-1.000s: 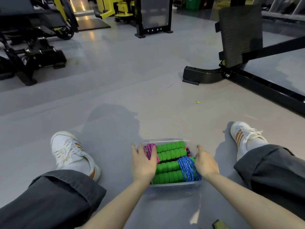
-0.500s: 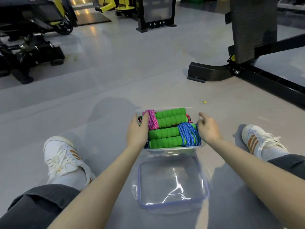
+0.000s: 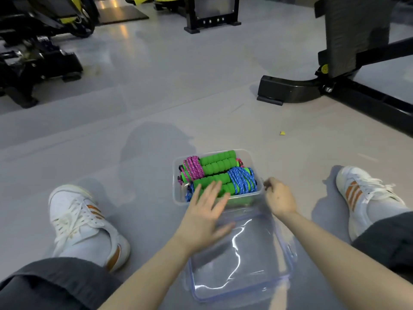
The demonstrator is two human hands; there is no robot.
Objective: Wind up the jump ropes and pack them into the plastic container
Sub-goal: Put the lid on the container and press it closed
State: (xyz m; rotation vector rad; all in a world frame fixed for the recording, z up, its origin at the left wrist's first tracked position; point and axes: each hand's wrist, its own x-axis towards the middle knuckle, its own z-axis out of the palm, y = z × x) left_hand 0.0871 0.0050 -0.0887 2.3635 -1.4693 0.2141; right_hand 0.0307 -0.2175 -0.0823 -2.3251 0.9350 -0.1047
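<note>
Clear plastic forms the container [image 3: 177, 191], which sits on the grey gym floor [image 3: 156, 97] between the person's spread legs, a little right of centre. Two wound jump ropes fill it. The pink jump rope [image 3: 194, 167] lies along the far side, its cord bundled at the left end of its green foam handles [image 3: 218, 163]. The blue jump rope [image 3: 242, 181] lies along the near side, its cord bundled toward the right wall.

Just nearer than the container lies its transparent lid [image 3: 241, 265], flat on the floor, with its far edge close against the container's near wall.

The left hand [image 3: 204, 218] is spread, fingers straight and apart, over the container's near edge and the lid's far left corner. Its fingertips overlap the near green handles. It is blurred, so whether it touches anything cannot be told.

The right hand [image 3: 280, 199] sits at the container's near right corner with its fingers curled. Whether they pinch the rim or merely rest beside it cannot be told.

A white sneaker with orange stripes [image 3: 80, 224] lies to the left, and its pair [image 3: 362, 189] to the right. Dark trousers [image 3: 55, 285] cover both legs at the near edge.

A black machine base [image 3: 288, 89] stands far right, with a small yellow scrap [image 3: 282, 132] on the floor between it and the container.
</note>
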